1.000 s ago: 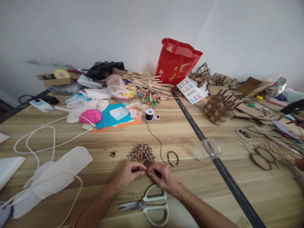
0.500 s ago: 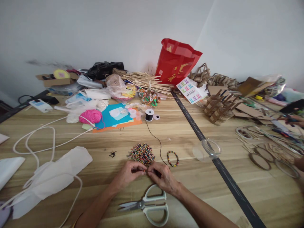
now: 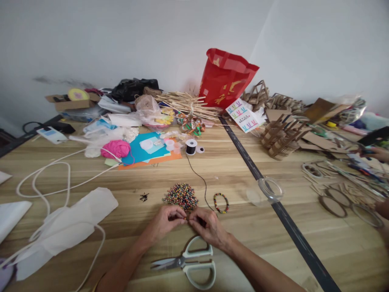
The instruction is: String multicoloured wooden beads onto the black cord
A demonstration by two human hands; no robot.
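A heap of small multicoloured beads [image 3: 181,195] lies on the wooden table, just beyond my hands. My left hand [image 3: 167,222] pinches a tiny orange bead at its fingertips. Right beside it, my right hand [image 3: 206,226] has thumb and finger pressed together; what it holds is too small to make out. A black cord [image 3: 202,179] runs from a spool [image 3: 191,147] down to my right hand. To the right of that hand lies a beaded bracelet [image 3: 221,203]. Scissors with pale handles [image 3: 184,263] rest below my hands, blades pointing left.
White cable [image 3: 69,182] and white sheets [image 3: 69,227] lie at left. Pink yarn [image 3: 115,149], a red bag [image 3: 226,79] and small woven baskets [image 3: 279,140] stand farther back. At far right, another person's hand [image 3: 379,154] is among sticks and rings. A clear ring [image 3: 270,188] lies right.
My hands have stayed almost in place, with only a slight shift at the fingertips. The other person's hand at the far right has moved a little.
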